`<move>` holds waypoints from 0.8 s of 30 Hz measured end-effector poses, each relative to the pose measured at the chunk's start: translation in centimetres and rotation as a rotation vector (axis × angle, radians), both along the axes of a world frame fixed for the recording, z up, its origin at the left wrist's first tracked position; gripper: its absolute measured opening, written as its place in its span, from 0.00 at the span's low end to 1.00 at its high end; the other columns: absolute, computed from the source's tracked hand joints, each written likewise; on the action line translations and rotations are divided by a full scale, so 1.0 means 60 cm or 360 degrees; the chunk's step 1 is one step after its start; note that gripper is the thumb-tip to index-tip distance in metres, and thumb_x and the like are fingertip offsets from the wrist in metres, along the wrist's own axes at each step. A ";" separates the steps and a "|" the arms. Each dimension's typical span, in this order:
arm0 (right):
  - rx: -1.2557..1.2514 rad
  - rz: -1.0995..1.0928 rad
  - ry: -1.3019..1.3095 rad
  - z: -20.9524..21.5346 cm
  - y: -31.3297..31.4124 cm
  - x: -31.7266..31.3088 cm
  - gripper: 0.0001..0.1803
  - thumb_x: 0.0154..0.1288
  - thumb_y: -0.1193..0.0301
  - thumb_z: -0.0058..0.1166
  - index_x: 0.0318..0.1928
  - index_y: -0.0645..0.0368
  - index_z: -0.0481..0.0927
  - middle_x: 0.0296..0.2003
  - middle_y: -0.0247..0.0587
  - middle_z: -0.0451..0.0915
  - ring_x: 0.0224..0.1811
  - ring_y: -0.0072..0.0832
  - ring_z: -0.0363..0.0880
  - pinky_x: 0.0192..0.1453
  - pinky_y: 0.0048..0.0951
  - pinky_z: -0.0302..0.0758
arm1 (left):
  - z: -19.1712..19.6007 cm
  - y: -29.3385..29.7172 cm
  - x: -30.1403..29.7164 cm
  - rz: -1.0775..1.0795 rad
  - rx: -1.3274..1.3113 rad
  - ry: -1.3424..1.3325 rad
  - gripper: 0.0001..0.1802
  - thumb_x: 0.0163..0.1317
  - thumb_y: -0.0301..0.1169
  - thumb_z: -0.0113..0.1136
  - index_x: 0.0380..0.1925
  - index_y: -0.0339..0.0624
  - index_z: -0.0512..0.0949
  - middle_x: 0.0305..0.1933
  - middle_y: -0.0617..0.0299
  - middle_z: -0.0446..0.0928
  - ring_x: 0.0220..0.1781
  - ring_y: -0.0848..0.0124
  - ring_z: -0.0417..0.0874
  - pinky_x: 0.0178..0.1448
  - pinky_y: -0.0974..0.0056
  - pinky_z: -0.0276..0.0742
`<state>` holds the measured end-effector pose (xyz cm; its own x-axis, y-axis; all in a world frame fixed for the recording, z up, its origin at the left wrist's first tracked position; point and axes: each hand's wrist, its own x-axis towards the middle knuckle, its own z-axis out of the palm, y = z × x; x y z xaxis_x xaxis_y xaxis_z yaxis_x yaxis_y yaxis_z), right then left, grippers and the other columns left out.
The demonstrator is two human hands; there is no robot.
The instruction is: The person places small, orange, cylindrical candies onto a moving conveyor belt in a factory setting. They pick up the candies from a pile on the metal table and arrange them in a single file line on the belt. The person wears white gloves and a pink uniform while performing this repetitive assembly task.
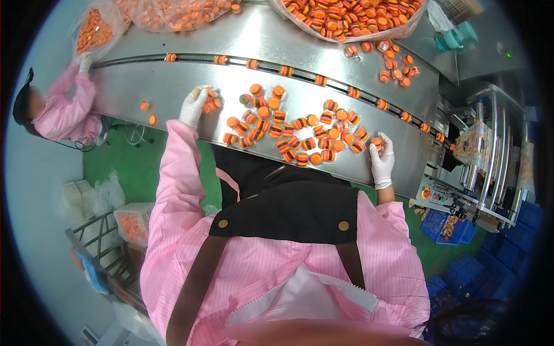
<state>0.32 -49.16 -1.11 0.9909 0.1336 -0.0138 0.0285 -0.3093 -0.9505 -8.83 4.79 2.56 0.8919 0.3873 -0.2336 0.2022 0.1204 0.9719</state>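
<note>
against the left hand (pixel 192 108) lie layered orange pieces (pixel 213 104), its grip unclear; the right hand (pixel 382 164) pinches one.

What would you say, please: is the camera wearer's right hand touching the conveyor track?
No, the white-gloved right hand is at an orange piece near the front edge of the metal table, apart from the conveyor track.
</note>
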 end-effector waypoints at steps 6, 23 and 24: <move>0.0003 -0.0013 -0.0044 0.000 0.002 0.000 0.24 0.64 0.76 0.58 0.59 0.64 0.70 0.51 0.38 0.74 0.49 0.20 0.74 0.52 0.20 0.72 | 0.020 0.007 0.008 0.0275 -0.0156 -0.0397 0.14 0.69 0.37 0.56 0.50 0.44 0.75 0.42 0.62 0.79 0.40 0.76 0.79 0.46 0.72 0.75; -0.0047 -0.0018 -0.0058 0.003 0.004 -0.001 0.24 0.63 0.76 0.59 0.58 0.64 0.70 0.47 0.36 0.76 0.44 0.18 0.76 0.44 0.18 0.73 | 0.024 -0.023 0.225 -0.0179 0.0438 0.0651 0.11 0.67 0.29 0.55 0.47 0.37 0.76 0.37 0.63 0.80 0.32 0.76 0.80 0.37 0.73 0.77; -0.0022 -0.0019 -0.0055 0.002 0.004 -0.002 0.24 0.63 0.76 0.59 0.58 0.64 0.70 0.46 0.36 0.77 0.44 0.17 0.76 0.44 0.17 0.73 | 0.022 -0.029 0.236 -0.0238 0.0571 0.0736 0.10 0.66 0.29 0.57 0.45 0.37 0.76 0.35 0.64 0.80 0.29 0.77 0.80 0.34 0.73 0.76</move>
<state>0.19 -48.93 -0.99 0.9923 0.1221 0.0186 0.0575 -0.3230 -0.9447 5.33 3.06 3.86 0.7800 0.3920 -0.4878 0.6028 -0.2612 0.7540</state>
